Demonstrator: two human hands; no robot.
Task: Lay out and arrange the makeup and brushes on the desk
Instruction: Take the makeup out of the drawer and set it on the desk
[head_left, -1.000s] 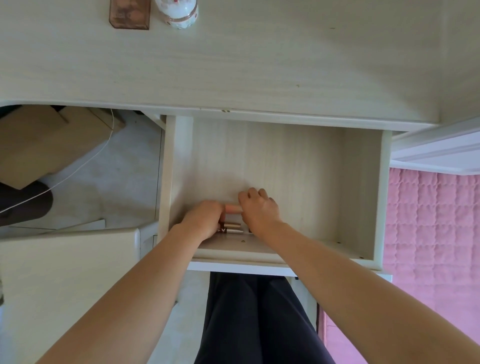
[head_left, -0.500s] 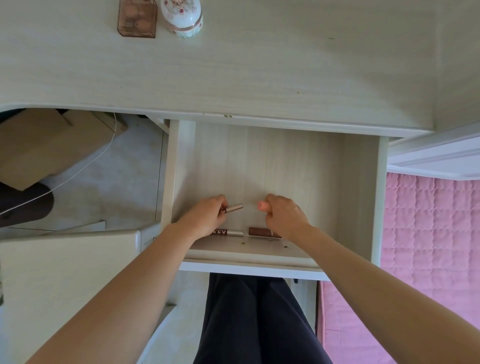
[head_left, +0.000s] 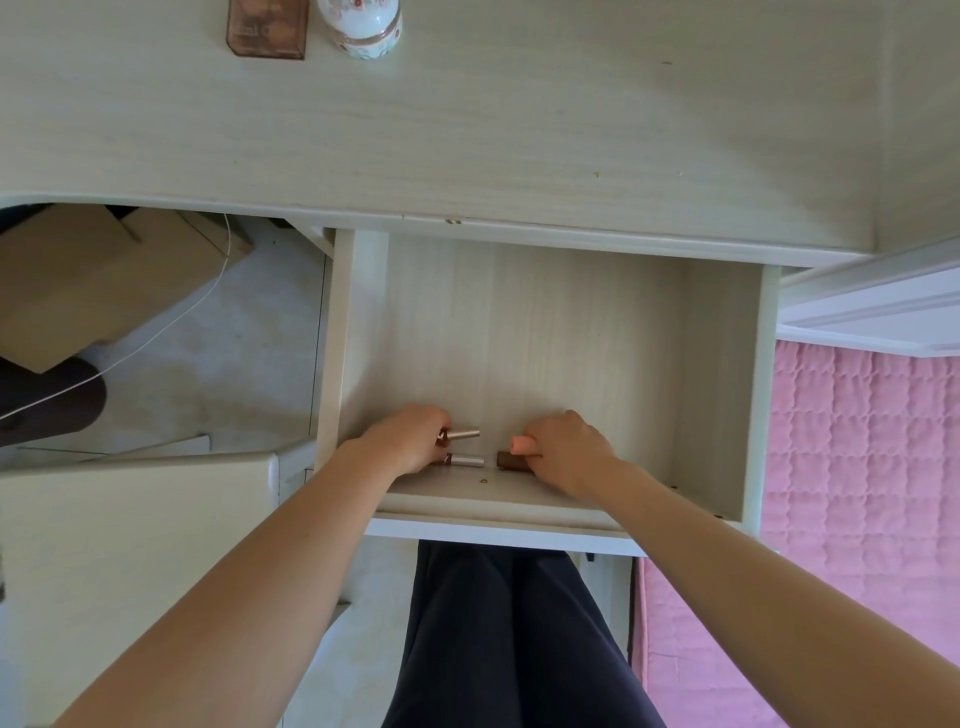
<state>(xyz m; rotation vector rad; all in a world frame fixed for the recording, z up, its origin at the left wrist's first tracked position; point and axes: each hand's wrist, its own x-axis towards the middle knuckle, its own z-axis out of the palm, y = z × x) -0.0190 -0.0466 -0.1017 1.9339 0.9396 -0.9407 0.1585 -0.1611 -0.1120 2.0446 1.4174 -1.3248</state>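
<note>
Drawer (head_left: 519, 322) — left hand (head_left: 405, 439) holds silver tube (head_left: 464, 433), right hand (head_left: 569, 449) brown tube (head_left: 508, 460)

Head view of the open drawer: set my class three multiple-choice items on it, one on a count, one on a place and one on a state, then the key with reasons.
1. How many makeup tubes show in the drawer?
A. one
B. three
C. five

2. Where does the floral jar stand?
A. in the drawer
B. on the desk top beside the brown case
C. in the left hand

3. What is the right hand doing?
A. gripping the dark brown tube
B. lying flat on the desk top
C. holding the jar

Key:
1 B: the left hand holds the upper silver tube, the lower silver tube lies just below it, and the dark brown one is the third.
2 B: jar and case stand side by side at the desk's far edge.
3 A: its fingers curl round that tube.
</note>
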